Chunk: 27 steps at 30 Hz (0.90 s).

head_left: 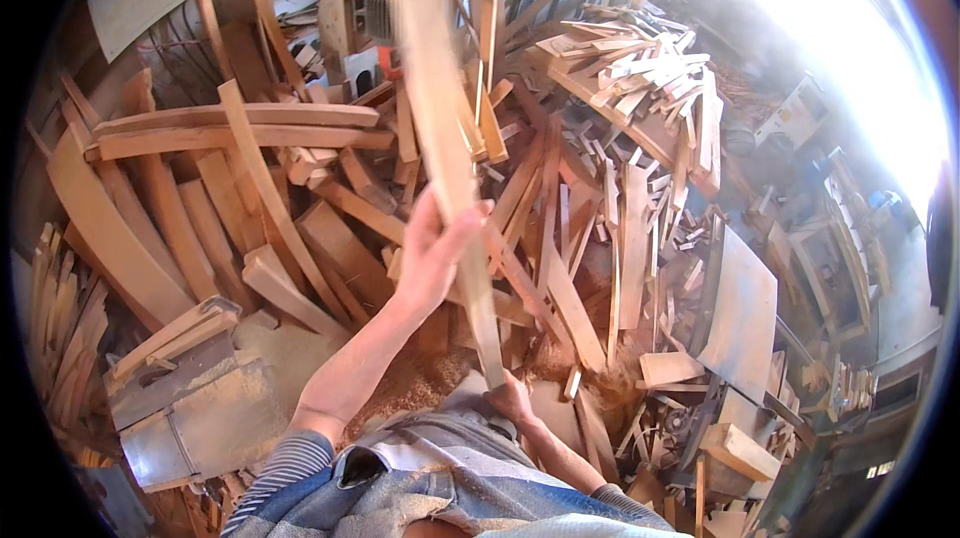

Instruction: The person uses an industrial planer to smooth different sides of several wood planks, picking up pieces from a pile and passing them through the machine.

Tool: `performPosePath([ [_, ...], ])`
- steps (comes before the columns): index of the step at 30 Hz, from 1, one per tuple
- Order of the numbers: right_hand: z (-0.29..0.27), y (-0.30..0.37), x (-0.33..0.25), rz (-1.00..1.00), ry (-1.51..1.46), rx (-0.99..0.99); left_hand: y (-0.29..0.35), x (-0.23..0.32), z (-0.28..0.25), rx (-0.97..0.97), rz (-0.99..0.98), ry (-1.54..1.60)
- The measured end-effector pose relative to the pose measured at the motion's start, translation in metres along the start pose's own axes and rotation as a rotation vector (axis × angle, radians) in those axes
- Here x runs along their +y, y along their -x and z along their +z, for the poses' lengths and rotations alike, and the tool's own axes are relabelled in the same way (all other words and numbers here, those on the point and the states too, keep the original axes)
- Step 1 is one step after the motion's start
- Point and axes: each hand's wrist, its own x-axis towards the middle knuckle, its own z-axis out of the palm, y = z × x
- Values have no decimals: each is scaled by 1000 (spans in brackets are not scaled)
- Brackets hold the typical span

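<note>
Slanting: plank (446,143), left hand (437,250) partway along, right hand (512,399) at near end.

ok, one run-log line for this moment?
left hand: gripping long board; right hand: at board's near end, grip unclear; board: far end blurred; beyond: scrap-wood pile

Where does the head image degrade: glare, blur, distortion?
Head view: glare blows out the upper right and hazes the clutter below it; upper end of the wooden board smears, likely motion blur, left hand on it looks sharper; black fisheye rim, so how much of the far-left plank's curve is real, can't tell.
</note>
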Motion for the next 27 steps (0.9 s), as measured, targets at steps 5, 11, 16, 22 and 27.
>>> performPosePath([
  [5,-32,-86,26,38,-273,3,-54,-73,54,-199,-47,-420],
  [11,-165,-280,-95,74,-1058,24,-72,-139,-21,-59,-189,-624],
  [16,-349,-473,-134,-121,-1035,167,5,-173,-140,411,-335,-835],
  [22,-402,-559,-101,-73,-921,135,265,-225,-236,772,-657,-1212],
  [27,-248,-558,-20,58,-835,-146,382,-252,-157,997,-992,-1024],
])
